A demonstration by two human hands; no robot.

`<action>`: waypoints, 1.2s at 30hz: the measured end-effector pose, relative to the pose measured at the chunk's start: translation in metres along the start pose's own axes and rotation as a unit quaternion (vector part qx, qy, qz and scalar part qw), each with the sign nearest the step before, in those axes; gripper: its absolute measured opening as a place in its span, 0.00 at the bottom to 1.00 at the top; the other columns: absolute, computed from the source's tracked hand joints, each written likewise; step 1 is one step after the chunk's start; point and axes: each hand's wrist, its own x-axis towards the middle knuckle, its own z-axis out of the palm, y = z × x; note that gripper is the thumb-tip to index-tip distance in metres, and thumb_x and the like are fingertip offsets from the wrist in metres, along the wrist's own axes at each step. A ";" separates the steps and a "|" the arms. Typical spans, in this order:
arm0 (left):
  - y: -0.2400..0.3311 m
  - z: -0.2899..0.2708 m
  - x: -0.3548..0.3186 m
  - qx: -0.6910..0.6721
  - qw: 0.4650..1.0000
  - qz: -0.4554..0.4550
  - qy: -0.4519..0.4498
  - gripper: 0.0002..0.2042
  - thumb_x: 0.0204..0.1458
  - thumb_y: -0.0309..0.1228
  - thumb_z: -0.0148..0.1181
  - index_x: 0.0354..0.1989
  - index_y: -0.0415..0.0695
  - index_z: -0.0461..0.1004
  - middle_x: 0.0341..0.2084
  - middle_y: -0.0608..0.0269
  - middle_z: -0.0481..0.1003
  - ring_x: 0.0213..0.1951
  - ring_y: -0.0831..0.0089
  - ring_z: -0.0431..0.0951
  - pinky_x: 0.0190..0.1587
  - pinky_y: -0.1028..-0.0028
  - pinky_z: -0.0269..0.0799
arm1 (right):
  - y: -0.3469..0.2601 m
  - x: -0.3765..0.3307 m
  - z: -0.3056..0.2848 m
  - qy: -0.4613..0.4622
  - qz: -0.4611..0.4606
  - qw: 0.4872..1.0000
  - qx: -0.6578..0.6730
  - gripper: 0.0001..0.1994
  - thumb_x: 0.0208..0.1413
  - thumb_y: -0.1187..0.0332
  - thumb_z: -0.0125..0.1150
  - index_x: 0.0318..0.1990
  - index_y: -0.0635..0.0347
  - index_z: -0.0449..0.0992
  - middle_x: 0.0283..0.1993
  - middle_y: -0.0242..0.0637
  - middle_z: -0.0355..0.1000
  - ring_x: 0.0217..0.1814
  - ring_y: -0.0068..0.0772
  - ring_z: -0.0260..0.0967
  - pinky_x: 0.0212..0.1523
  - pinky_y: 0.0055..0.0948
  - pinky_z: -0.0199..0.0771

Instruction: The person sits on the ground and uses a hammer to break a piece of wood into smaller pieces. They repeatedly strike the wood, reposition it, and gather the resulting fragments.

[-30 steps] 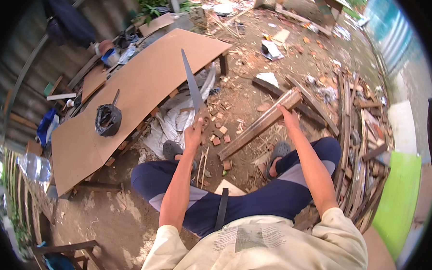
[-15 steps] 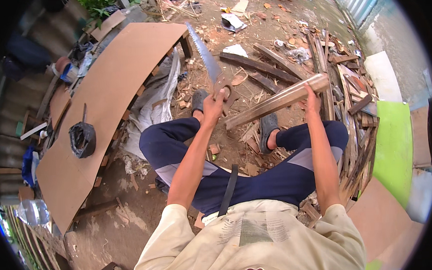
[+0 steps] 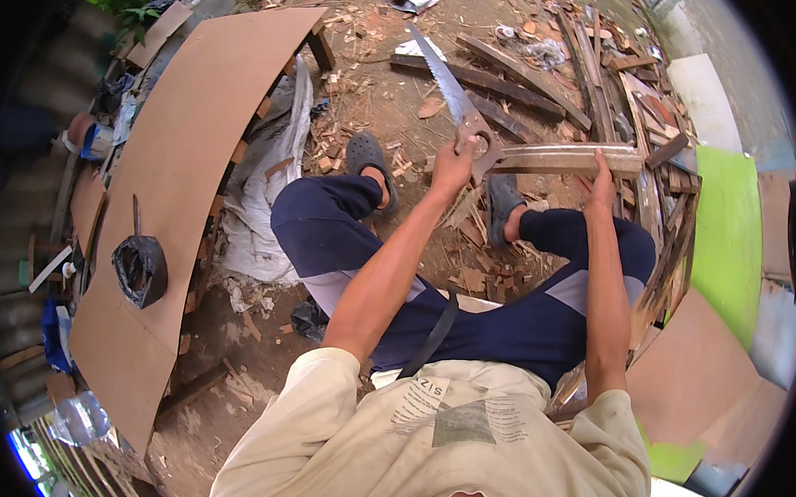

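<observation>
My left hand (image 3: 453, 168) is closed round the wooden handle of a handsaw (image 3: 451, 91). The toothed blade points up and away, tilted to the left. My right hand (image 3: 598, 186) grips a thick length of wood (image 3: 563, 159) near its right end, with fingers up against its near side. The wood lies roughly level across my view, over my right foot. Its left part passes behind the saw handle, so where that end rests is hidden. The saw's teeth are apart from the wood.
A long brown board (image 3: 148, 215) on legs stands at left, holding a black plastic-wrapped container (image 3: 140, 270). Dark timber offcuts (image 3: 489, 89) lie ahead. A scrap-wood pile (image 3: 671, 201) and a green panel (image 3: 726, 225) are at right. Wood chips litter the ground around my clogs (image 3: 503, 207).
The length of wood has swung from slanting to nearly level and shifted right. My left hand has carried the saw to the right, its handle now overlapping the wood's left part in view.
</observation>
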 end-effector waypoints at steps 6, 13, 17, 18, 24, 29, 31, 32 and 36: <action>-0.011 0.011 0.009 -0.063 0.998 0.009 -0.024 0.24 0.60 0.46 0.58 0.49 0.33 0.76 0.28 0.57 0.78 0.28 0.72 0.78 0.23 0.70 0.73 | 0.019 -0.007 -0.017 -0.010 -0.003 1.000 0.023 0.43 0.51 0.44 0.70 0.66 0.67 0.62 0.62 0.46 0.66 0.56 0.45 0.72 0.57 0.37 0.76; -0.008 0.025 -0.001 -0.048 0.998 0.032 0.030 0.22 0.60 0.45 0.59 0.46 0.35 0.80 0.36 0.57 0.82 0.37 0.70 0.79 0.42 0.68 0.71 | 0.046 0.000 -0.066 0.027 0.067 0.997 -0.006 0.42 0.49 0.42 0.69 0.62 0.67 0.65 0.55 0.47 0.70 0.47 0.45 0.77 0.48 0.38 0.80; -0.012 0.022 0.025 -0.012 0.999 0.012 0.032 0.21 0.61 0.45 0.57 0.45 0.35 0.81 0.38 0.55 0.82 0.39 0.68 0.79 0.45 0.67 0.71 | 0.043 0.014 -0.062 0.054 0.094 0.994 0.010 0.39 0.49 0.41 0.69 0.59 0.62 0.68 0.49 0.44 0.72 0.43 0.42 0.76 0.39 0.36 0.79; -0.015 0.022 0.027 -0.011 0.999 0.012 0.029 0.21 0.61 0.44 0.57 0.45 0.36 0.81 0.38 0.55 0.82 0.40 0.68 0.79 0.45 0.68 0.71 | 0.044 0.016 -0.063 0.049 0.098 0.994 0.015 0.38 0.48 0.41 0.69 0.58 0.61 0.69 0.48 0.43 0.73 0.42 0.41 0.76 0.37 0.35 0.78; -0.043 0.033 0.026 -0.019 0.999 -0.043 -0.017 0.22 0.62 0.45 0.56 0.46 0.34 0.80 0.41 0.55 0.82 0.42 0.68 0.79 0.47 0.69 0.70 | 0.076 0.036 -0.074 0.027 0.134 0.989 0.053 0.35 0.54 0.38 0.61 0.57 0.59 0.69 0.45 0.43 0.73 0.39 0.39 0.74 0.34 0.33 0.76; -0.046 0.054 0.015 0.072 0.994 -0.052 -0.065 0.25 0.63 0.46 0.56 0.53 0.32 0.76 0.44 0.55 0.81 0.45 0.69 0.77 0.50 0.70 0.69 | 0.128 0.061 -0.065 -0.022 0.219 0.967 0.128 0.38 0.61 0.40 0.53 0.68 0.60 0.56 0.63 0.53 0.62 0.59 0.51 0.68 0.51 0.44 0.77; -0.059 0.056 0.015 0.112 0.989 -0.052 -0.079 0.26 0.62 0.47 0.56 0.53 0.32 0.76 0.45 0.54 0.80 0.45 0.68 0.77 0.50 0.70 0.69 | 0.150 0.072 -0.060 -0.025 0.256 0.956 0.142 0.38 0.63 0.40 0.51 0.71 0.58 0.53 0.69 0.54 0.56 0.65 0.54 0.63 0.56 0.48 0.74; -0.056 0.061 0.012 0.129 0.986 -0.051 -0.088 0.26 0.62 0.47 0.57 0.53 0.32 0.76 0.45 0.53 0.80 0.45 0.67 0.77 0.50 0.70 0.69 | 0.161 0.078 -0.063 -0.018 0.265 0.953 0.144 0.38 0.63 0.40 0.50 0.71 0.56 0.51 0.70 0.54 0.54 0.67 0.55 0.61 0.58 0.49 0.73; -0.069 0.068 0.004 0.212 0.967 -0.085 -0.111 0.28 0.60 0.49 0.58 0.53 0.32 0.76 0.45 0.50 0.79 0.46 0.66 0.77 0.49 0.68 0.69 | 0.202 0.099 -0.086 -0.008 0.316 0.942 0.112 0.37 0.64 0.40 0.48 0.72 0.52 0.51 0.72 0.53 0.52 0.69 0.54 0.59 0.58 0.51 0.73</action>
